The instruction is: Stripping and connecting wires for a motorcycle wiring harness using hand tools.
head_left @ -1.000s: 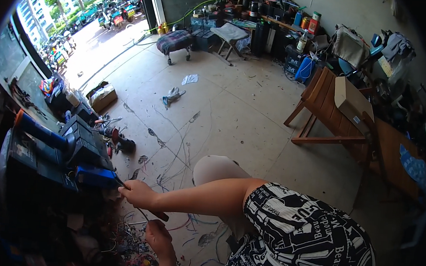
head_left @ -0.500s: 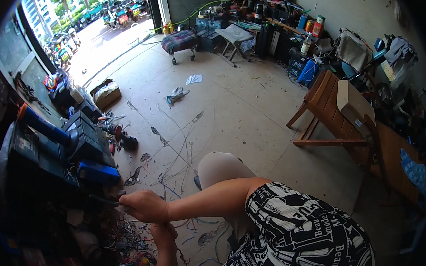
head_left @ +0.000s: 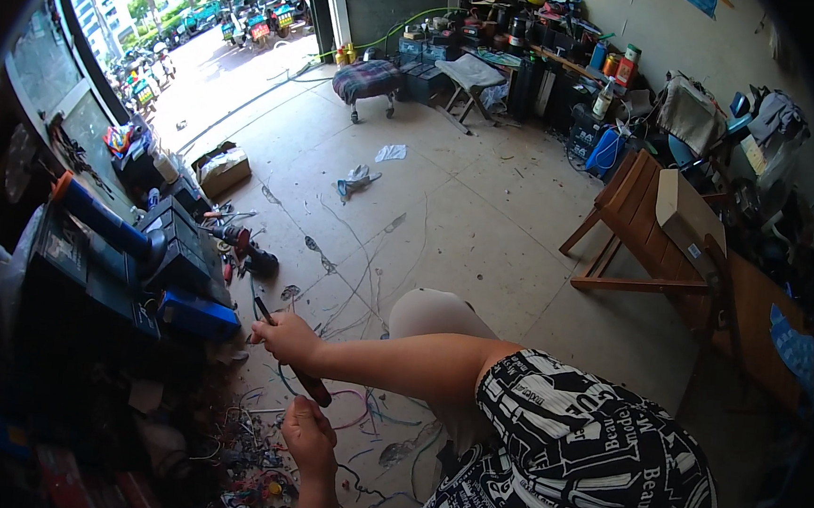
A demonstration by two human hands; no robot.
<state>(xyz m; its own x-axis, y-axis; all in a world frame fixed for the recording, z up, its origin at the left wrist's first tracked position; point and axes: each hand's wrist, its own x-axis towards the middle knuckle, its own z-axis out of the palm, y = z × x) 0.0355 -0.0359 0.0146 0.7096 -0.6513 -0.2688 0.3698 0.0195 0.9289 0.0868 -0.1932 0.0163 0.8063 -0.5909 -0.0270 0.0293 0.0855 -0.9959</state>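
My right hand (head_left: pixel 286 338) reaches across to the left and grips a long dark tool (head_left: pixel 297 371) with a reddish-brown handle. The tool's thin tip points up-left toward a blue box (head_left: pixel 197 315). Its handle end slants down to my left hand (head_left: pixel 309 438), which comes up from the lower edge. The left hand's fingers are curled just below the handle, over a tangle of coloured wires (head_left: pixel 261 451) on the floor. What those fingers hold is hidden. My knee (head_left: pixel 431 314) in pale cloth shows behind the right forearm.
Dark battery-like blocks (head_left: pixel 176 247) and a blue tube (head_left: pixel 98 215) are stacked at the left. A power tool (head_left: pixel 247 252) lies on the concrete floor. A wooden bench (head_left: pixel 649 238) with a cardboard box stands at the right. A stool (head_left: pixel 367 81) and shelves stand by the far doorway.
My right hand has lifted the tool a little up and to the right after dipping lower. The left hand stays just below the handle end.
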